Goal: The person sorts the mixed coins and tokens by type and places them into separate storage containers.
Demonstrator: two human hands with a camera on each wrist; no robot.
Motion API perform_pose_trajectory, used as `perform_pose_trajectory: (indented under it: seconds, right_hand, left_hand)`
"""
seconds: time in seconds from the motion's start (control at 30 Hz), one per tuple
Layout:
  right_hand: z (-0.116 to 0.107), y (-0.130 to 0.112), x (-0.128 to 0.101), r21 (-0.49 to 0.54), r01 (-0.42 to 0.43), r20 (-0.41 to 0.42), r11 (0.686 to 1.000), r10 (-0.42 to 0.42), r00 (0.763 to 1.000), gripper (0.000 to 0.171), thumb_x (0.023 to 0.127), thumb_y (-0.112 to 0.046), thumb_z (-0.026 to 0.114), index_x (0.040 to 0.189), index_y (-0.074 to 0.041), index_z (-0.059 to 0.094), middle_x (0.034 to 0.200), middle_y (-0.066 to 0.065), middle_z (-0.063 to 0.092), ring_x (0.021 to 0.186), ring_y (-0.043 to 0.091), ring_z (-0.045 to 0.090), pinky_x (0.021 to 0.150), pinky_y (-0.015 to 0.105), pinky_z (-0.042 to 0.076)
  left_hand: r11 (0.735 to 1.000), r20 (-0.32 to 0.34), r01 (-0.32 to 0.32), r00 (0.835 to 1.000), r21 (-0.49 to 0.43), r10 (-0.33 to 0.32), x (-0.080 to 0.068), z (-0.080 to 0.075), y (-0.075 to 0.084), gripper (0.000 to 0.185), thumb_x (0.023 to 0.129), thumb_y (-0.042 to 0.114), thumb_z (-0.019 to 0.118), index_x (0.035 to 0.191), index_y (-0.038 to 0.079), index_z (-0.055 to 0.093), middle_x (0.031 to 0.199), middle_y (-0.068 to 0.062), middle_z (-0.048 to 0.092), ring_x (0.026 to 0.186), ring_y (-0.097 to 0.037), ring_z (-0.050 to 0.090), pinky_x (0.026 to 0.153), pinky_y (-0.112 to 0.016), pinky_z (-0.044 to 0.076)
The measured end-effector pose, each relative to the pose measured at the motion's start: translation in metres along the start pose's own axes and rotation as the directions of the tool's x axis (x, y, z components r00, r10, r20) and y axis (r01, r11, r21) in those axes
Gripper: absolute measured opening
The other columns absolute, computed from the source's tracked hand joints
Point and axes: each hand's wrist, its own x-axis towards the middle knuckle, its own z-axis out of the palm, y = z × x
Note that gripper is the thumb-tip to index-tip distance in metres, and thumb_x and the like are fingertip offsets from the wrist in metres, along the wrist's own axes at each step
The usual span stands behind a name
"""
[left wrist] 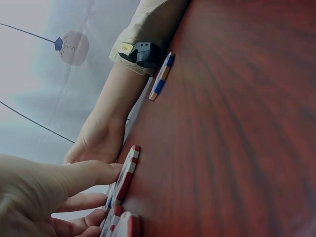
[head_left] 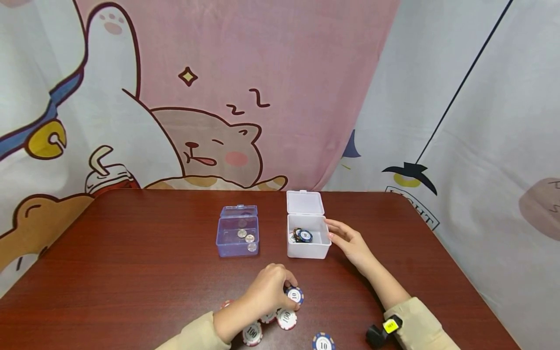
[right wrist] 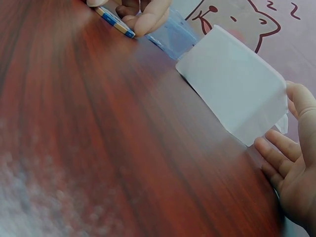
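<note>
My left hand [head_left: 280, 290] is curled over a blue-and-white chip [head_left: 295, 294] on the brown table and pinches it at its edge. The right wrist view shows those fingers [right wrist: 148, 15] on the tilted chip [right wrist: 114, 19]. Under and beside this hand lie red-and-white 100 chips [head_left: 286, 319]; in the left wrist view its fingers [left wrist: 84, 175] touch their edges [left wrist: 127, 170]. My right hand [head_left: 336, 233] lies with straight fingers close beside the right wall of an open white box [head_left: 308, 250] that holds several chips [head_left: 302, 236]. It grips nothing.
An open blue clear box [head_left: 237, 248] with three coins [head_left: 247, 239] stands left of the white box. A blue 10 chip [head_left: 323, 342] lies near the table's front edge. A cartoon curtain [head_left: 245, 87] hangs behind. A black device [head_left: 385, 329] sits on the right wrist.
</note>
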Motion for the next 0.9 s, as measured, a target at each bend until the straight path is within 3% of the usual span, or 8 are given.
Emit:
perform_pose_trajectory:
  seconds: [0.9]
  right_hand:
    - [-0.0002, 0.0007, 0.0001, -0.005, 0.006, 0.003, 1.0, -0.006, 1.0, 0.042, 0.096, -0.012, 0.059, 0.136, -0.004, 0.051, 0.133, 0.022, 0.053, 0.121, 0.036, 0.049, 0.088, 0.021, 0.043]
  left_hand:
    - [0.997, -0.013, -0.075, 0.997, 0.013, 0.075, 0.0018, 0.0027, -0.002, 0.034, 0.05, 0.02, 0.086, 0.081, 0.011, 0.075, 0.069, 0.012, 0.054, 0.07, -0.004, 0.044, 0.064, -0.015, 0.039]
